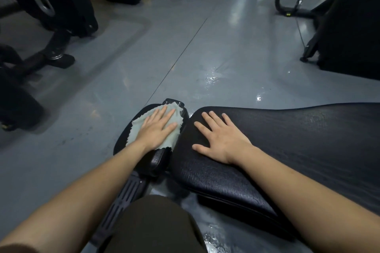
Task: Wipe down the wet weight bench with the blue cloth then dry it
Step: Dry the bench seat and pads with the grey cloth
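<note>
A black padded weight bench lies across the lower half of the view, with a small seat pad [158,158] on the left and a long back pad [298,141] running off to the right. A pale blue-green cloth [174,139] is spread over the seat pad. My left hand [157,128] presses flat on the cloth with straight fingers. On the near end of the long pad my right hand [221,136] rests flat, fingers spread, holding nothing.
The grey floor [211,80] beyond the bench shows wet, shiny patches. Black gym machine frames [57,55] stand at the left and a dark machine [349,33] at the right. The bench's slotted black base rail [123,199] runs beside my knee [156,226].
</note>
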Action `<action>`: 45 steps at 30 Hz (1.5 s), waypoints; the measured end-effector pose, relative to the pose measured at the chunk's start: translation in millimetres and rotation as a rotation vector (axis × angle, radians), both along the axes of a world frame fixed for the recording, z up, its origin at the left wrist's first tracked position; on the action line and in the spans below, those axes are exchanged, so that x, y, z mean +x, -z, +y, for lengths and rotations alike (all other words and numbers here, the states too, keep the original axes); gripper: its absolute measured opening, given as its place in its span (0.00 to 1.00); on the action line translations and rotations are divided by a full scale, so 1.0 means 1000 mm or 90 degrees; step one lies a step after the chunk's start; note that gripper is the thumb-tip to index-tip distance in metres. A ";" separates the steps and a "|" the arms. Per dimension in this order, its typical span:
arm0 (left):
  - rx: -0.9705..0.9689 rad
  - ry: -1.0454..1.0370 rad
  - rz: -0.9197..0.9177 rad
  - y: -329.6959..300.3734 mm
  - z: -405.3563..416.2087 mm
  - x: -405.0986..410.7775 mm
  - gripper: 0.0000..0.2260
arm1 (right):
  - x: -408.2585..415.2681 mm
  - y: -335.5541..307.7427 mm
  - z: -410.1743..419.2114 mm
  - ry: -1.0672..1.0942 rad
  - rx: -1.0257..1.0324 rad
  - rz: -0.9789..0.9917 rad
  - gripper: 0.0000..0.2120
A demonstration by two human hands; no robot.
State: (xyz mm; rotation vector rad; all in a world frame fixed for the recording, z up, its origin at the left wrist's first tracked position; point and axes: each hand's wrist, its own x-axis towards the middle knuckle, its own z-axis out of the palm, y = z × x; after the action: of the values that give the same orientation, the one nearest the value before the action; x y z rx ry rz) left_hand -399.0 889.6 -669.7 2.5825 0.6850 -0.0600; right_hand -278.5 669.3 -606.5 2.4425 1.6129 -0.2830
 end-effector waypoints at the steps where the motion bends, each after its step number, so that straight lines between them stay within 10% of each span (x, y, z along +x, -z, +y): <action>1: -0.050 -0.006 -0.032 0.001 0.002 -0.002 0.26 | -0.001 -0.002 0.000 0.003 -0.002 0.007 0.40; 6: -0.182 -0.193 -0.287 -0.005 0.034 -0.024 0.19 | -0.002 -0.010 0.041 0.058 0.108 0.047 0.31; 12: -0.065 -0.243 -0.014 0.006 0.089 -0.054 0.21 | 0.005 0.007 0.132 0.182 0.169 0.150 0.19; 18: -0.015 -0.187 -0.077 0.001 0.090 -0.050 0.01 | 0.005 0.025 0.151 0.190 0.229 0.086 0.10; 32: -0.041 -0.134 0.017 -0.032 0.052 -0.073 0.06 | -0.025 0.006 0.106 0.121 0.260 0.112 0.09; 45: 0.028 -0.091 -0.243 -0.245 -0.028 -0.079 0.05 | -0.015 -0.151 -0.011 0.280 0.553 0.312 0.04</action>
State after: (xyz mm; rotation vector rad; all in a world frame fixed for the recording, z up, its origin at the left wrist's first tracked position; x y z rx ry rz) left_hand -477.5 861.8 -425.0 2.4745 0.7264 0.4845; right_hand -293.7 657.9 -455.9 3.6440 1.5481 -0.3040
